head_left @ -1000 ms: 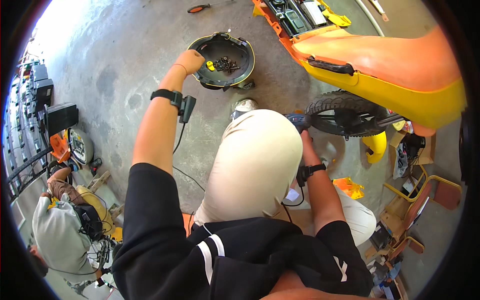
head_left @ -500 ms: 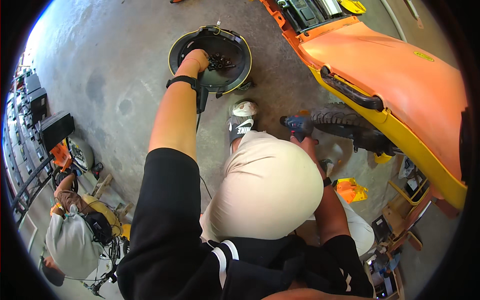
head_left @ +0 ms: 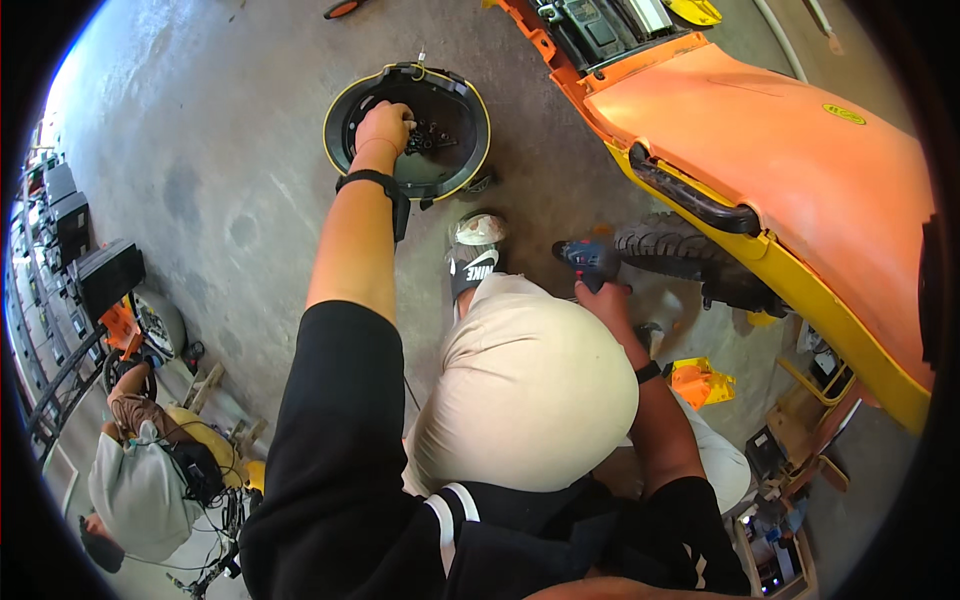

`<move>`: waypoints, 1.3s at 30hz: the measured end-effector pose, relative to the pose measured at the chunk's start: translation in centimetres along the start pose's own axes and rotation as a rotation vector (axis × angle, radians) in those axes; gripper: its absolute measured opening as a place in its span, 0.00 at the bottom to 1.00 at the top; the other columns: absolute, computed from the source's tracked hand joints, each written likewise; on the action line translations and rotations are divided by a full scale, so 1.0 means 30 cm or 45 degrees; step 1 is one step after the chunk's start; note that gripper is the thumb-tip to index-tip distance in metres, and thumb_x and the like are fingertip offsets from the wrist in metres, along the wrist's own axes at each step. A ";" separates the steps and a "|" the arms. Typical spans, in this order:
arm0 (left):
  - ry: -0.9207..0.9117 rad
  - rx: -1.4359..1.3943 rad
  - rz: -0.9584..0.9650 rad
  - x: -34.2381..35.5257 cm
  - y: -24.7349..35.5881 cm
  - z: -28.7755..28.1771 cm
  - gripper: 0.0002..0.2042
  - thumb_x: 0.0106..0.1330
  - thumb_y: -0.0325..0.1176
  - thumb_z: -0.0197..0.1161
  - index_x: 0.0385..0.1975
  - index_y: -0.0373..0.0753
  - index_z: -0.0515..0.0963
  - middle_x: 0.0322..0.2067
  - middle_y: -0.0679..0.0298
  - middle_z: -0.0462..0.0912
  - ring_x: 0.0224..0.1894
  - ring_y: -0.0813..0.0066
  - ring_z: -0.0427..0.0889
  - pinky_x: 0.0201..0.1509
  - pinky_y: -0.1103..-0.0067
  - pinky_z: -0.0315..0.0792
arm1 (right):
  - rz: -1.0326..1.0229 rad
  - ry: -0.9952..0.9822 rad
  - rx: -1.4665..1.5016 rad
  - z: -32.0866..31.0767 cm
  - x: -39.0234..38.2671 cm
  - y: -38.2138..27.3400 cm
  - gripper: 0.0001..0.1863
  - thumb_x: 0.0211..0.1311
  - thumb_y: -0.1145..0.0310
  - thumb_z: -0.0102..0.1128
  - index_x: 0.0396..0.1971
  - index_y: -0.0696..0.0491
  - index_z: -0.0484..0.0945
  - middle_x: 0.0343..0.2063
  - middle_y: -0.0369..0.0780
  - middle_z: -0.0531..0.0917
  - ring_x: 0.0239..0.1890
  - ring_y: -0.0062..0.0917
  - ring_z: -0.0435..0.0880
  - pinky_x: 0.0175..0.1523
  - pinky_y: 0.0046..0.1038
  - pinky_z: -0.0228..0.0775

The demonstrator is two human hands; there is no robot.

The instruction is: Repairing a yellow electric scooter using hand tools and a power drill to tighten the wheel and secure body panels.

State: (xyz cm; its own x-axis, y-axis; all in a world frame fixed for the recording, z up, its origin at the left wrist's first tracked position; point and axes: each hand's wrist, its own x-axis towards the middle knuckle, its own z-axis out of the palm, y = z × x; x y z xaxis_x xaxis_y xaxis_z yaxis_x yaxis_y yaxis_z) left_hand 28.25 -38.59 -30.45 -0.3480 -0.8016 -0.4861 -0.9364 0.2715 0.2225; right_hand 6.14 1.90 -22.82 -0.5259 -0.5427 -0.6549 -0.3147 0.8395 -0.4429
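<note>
Reaching further since a second ago, the left hand [head_left: 385,125] now sits inside the upturned black helmet [head_left: 345,105] on the concrete floor [head_left: 200,150], fingers curled, apparently pinching among the small dark screws [head_left: 432,138]. Right of it, the right hand [head_left: 600,295] grips a blue power tool [head_left: 585,258] beside the knobby tyre [head_left: 680,250] of the orange scooter [head_left: 780,160].

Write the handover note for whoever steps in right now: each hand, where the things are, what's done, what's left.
Left hand: reached into the upturned black helmet on the concrete floor, fingers down among the small dark screws lying in it. Whether it has gripped one cannot be told.
Right hand: low beside the knee, closed on a blue power drill, close to the knobby tyre.
Scooter: orange and yellow, lying to the right, its top compartment open.
Done: screws are collected in the helmet.
Left: a screw probably still has to come out of the helmet and go to the drill.
</note>
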 end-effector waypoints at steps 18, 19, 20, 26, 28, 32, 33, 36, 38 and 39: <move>-0.446 -2.475 0.429 -0.727 0.112 -0.589 0.12 0.79 0.36 0.49 0.50 0.34 0.74 0.33 0.68 0.76 0.33 0.81 0.75 0.45 0.79 0.77 | 0.038 0.017 0.029 0.086 -0.058 0.024 0.31 0.53 0.58 0.62 0.55 0.59 0.69 0.40 0.59 0.83 0.47 0.56 0.82 0.52 0.49 0.74; -0.435 -2.457 0.462 -0.767 0.123 -0.617 0.12 0.79 0.36 0.49 0.50 0.34 0.74 0.33 0.68 0.76 0.33 0.81 0.75 0.45 0.79 0.77 | 0.021 0.040 0.048 0.080 -0.061 0.023 0.31 0.53 0.58 0.62 0.55 0.59 0.69 0.40 0.59 0.83 0.47 0.56 0.82 0.52 0.49 0.74; -0.410 -2.438 0.473 -0.804 0.134 -0.643 0.12 0.79 0.36 0.50 0.50 0.34 0.74 0.33 0.68 0.76 0.34 0.81 0.75 0.46 0.79 0.77 | -0.098 0.053 0.008 0.069 -0.062 0.020 0.28 0.53 0.59 0.62 0.52 0.59 0.71 0.39 0.58 0.84 0.44 0.54 0.83 0.50 0.47 0.75; -0.300 -2.269 0.672 -1.035 0.173 -0.785 0.16 0.77 0.30 0.53 0.60 0.32 0.72 0.37 0.65 0.79 0.40 0.78 0.77 0.51 0.78 0.77 | -0.425 -0.110 0.558 -0.178 -0.159 -0.154 0.17 0.54 0.64 0.64 0.40 0.60 0.77 0.28 0.42 0.83 0.25 0.25 0.84 0.33 0.31 0.76; -0.279 -2.227 0.798 -1.108 0.197 -0.824 0.16 0.77 0.29 0.53 0.60 0.32 0.73 0.37 0.65 0.78 0.40 0.78 0.77 0.52 0.78 0.76 | -0.651 -0.109 0.641 -0.345 -0.266 -0.275 0.13 0.57 0.67 0.64 0.38 0.59 0.77 0.26 0.38 0.82 0.26 0.23 0.83 0.34 0.29 0.75; -0.193 -2.184 0.917 -1.233 0.282 -0.888 0.14 0.77 0.29 0.53 0.58 0.31 0.74 0.37 0.65 0.78 0.40 0.78 0.76 0.52 0.80 0.75 | -1.150 -0.141 0.876 -0.624 -0.610 -0.482 0.19 0.58 0.70 0.64 0.49 0.59 0.77 0.39 0.42 0.85 0.30 0.22 0.81 0.39 0.27 0.76; -0.175 -2.174 0.934 -1.261 0.308 -0.905 0.14 0.77 0.29 0.53 0.58 0.31 0.74 0.37 0.65 0.78 0.40 0.78 0.76 0.52 0.80 0.75 | -1.122 -0.119 0.866 -0.661 -0.701 -0.516 0.19 0.58 0.70 0.64 0.49 0.59 0.77 0.39 0.42 0.85 0.30 0.22 0.81 0.39 0.27 0.76; -0.219 -2.034 1.120 -1.346 0.393 -0.958 0.15 0.78 0.32 0.52 0.57 0.30 0.74 0.36 0.65 0.78 0.40 0.79 0.76 0.47 0.82 0.72 | -1.362 -0.244 1.313 -0.749 -0.914 -0.573 0.23 0.59 0.73 0.64 0.54 0.62 0.74 0.43 0.45 0.84 0.35 0.25 0.83 0.40 0.28 0.78; -0.159 -1.939 1.190 -1.404 0.443 -0.996 0.15 0.78 0.33 0.52 0.56 0.29 0.74 0.36 0.65 0.78 0.39 0.79 0.76 0.47 0.81 0.72 | -1.521 -0.365 1.357 -0.793 -1.001 -0.581 0.24 0.59 0.75 0.63 0.57 0.62 0.73 0.47 0.48 0.83 0.36 0.27 0.83 0.41 0.29 0.78; -0.098 -1.867 1.218 -1.434 0.465 -1.010 0.16 0.78 0.34 0.51 0.56 0.29 0.75 0.36 0.65 0.79 0.39 0.79 0.76 0.46 0.81 0.72 | -1.522 -0.346 1.355 -0.812 -1.031 -0.578 0.24 0.59 0.75 0.63 0.57 0.62 0.73 0.47 0.48 0.83 0.36 0.27 0.83 0.41 0.29 0.78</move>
State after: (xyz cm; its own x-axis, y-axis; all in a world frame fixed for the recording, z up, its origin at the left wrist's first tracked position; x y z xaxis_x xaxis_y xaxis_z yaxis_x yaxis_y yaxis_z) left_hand 31.57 -16.45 19.17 -0.7450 -0.6245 0.2344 0.3781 -0.1059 0.9197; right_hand 8.62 4.78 20.02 -0.2121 -0.9221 0.3236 0.3011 -0.3767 -0.8760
